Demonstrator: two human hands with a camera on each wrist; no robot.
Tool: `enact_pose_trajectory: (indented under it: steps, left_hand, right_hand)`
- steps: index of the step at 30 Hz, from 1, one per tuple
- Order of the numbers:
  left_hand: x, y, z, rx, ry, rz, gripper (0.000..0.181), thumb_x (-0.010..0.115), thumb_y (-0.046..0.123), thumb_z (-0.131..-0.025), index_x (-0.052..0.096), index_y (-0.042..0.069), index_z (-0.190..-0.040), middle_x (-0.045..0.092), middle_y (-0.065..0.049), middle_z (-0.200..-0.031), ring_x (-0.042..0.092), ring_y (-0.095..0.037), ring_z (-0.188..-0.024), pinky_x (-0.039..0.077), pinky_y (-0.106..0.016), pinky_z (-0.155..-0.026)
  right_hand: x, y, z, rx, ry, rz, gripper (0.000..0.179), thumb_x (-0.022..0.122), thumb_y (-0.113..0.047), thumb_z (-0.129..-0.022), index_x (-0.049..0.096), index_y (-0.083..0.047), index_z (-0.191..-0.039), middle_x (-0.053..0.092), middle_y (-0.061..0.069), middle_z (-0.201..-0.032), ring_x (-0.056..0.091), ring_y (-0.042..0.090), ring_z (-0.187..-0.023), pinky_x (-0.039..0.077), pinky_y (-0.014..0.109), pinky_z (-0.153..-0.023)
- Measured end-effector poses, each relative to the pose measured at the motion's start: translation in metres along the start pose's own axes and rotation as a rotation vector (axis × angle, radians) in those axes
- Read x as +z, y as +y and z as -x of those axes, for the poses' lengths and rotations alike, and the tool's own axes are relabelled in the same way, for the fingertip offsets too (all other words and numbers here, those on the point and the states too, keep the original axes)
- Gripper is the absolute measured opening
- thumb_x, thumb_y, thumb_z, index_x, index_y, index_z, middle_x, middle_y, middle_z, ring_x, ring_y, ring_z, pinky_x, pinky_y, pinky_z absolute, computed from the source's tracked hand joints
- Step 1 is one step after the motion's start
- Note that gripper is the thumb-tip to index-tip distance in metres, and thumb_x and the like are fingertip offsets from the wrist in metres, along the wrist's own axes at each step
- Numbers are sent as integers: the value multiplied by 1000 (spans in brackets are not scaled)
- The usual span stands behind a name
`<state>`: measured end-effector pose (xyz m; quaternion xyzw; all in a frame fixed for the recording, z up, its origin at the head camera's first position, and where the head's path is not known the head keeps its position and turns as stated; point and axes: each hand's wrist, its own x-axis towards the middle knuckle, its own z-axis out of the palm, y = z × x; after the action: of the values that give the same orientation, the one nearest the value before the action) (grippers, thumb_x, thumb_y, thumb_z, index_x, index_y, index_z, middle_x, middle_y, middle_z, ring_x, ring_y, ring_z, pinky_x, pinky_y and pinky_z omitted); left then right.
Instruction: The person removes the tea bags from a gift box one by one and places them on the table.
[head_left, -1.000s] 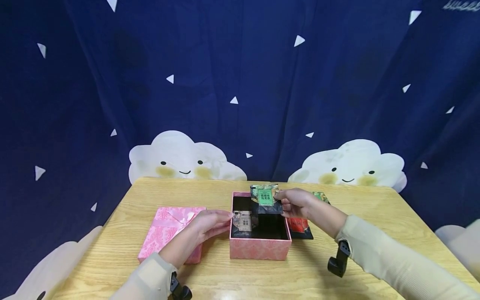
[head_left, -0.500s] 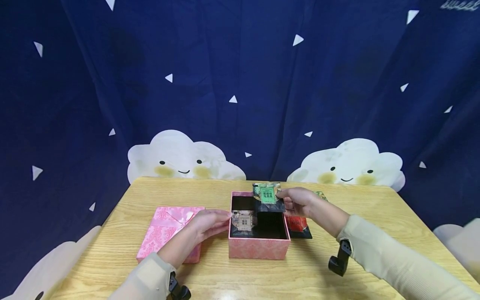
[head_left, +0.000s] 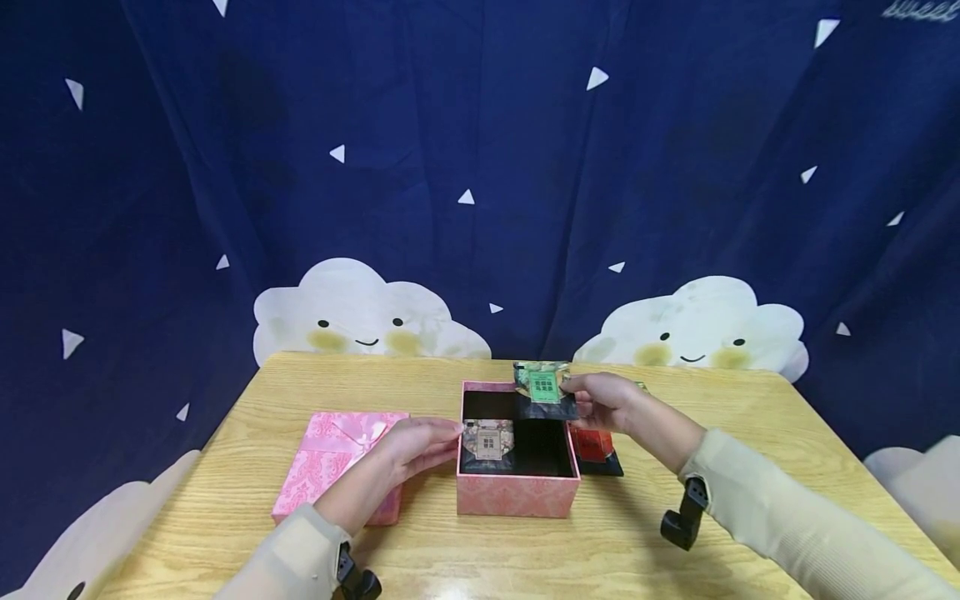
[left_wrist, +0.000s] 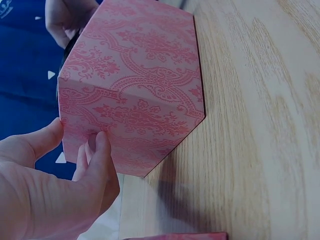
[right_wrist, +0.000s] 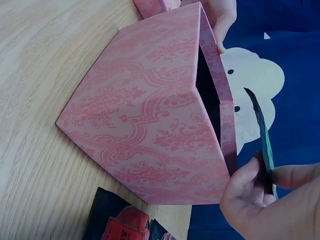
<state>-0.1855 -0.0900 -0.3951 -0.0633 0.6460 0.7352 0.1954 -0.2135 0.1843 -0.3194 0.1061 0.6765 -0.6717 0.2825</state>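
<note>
Sachet point(head_left: 543, 387): pinched in right grip point(head_left: 606, 400)
Box point(head_left: 517, 497): left side touched by left grip point(head_left: 420, 440), fingers relaxed
Red packet point(head_left: 595, 448): below right grip, beside box
Lid point(head_left: 318, 467): beside left grip

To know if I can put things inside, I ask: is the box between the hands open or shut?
Open: in the head view, the dark inside of the box shows, with a packet in it.

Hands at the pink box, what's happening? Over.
Right hand pinches green-labelled packet above pink box. Left hand touches box's side. Nothing visibly in the way.
</note>
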Motion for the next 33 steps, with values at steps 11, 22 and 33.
enact_pose_trajectory:
  steps: [11, 22, 33]
  left_hand:
    - [1, -1, -2, -11, 28, -4, 27, 61, 1, -90, 58, -13, -112, 69, -14, -97, 67, -13, -82, 60, -32, -89]
    - [0, -1, -1, -3, 8, -5, 28, 61, 1, -91, 56, -14, -114, 68, -6, -88, 66, -11, -81, 60, -31, -89]
    - [2, 0, 2, -5, 22, -30, 32, 60, 1, -91, 55, -15, -118, 68, -11, -97, 67, -13, -84, 59, -33, -91]
  right_hand:
    - [-15, 4, 3, -7, -7, -11, 9, 43, -12, -98, 47, -5, -99, 65, -3, -70, 64, 7, -66, 59, 19, -61]
    - [-31, 10, 6, -4, 26, 23, 6, 46, -16, -98, 49, -11, -96, 63, -7, -72, 60, 6, -68, 53, 15, -62]
    - [-59, 27, -16, 0, -11, 14, 8, 50, -21, -98, 51, -14, -95, 65, -7, -75, 61, 7, -70, 52, 16, -62]
